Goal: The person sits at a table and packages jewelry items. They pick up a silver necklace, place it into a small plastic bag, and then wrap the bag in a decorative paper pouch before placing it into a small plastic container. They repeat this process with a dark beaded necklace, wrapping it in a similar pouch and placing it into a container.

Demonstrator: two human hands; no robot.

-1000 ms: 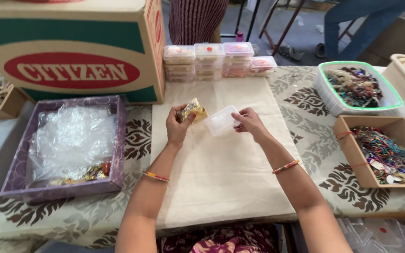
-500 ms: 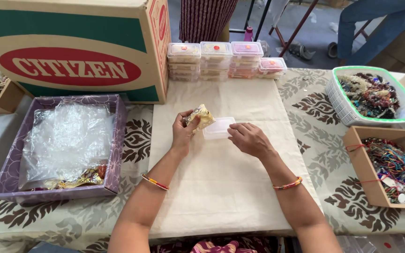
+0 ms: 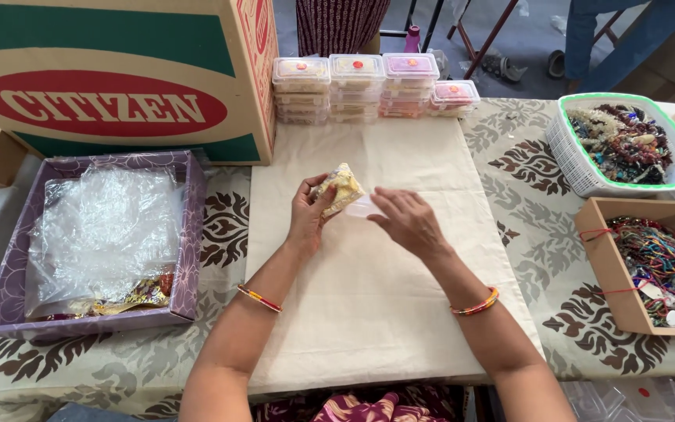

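The cream cloth (image 3: 369, 312) on the bench (image 3: 525, 258) lay bare around and below both hands, leaving open room there. Behind, stacked clear lidded boxes (image 3: 357, 86) closed the far edge. A large cardboard carton (image 3: 119, 78) and a purple tray (image 3: 95, 242) of plastic wrap hemmed the left side. To the right, a white basket (image 3: 626, 144) and a brown box (image 3: 650, 266) of beads blocked passage.
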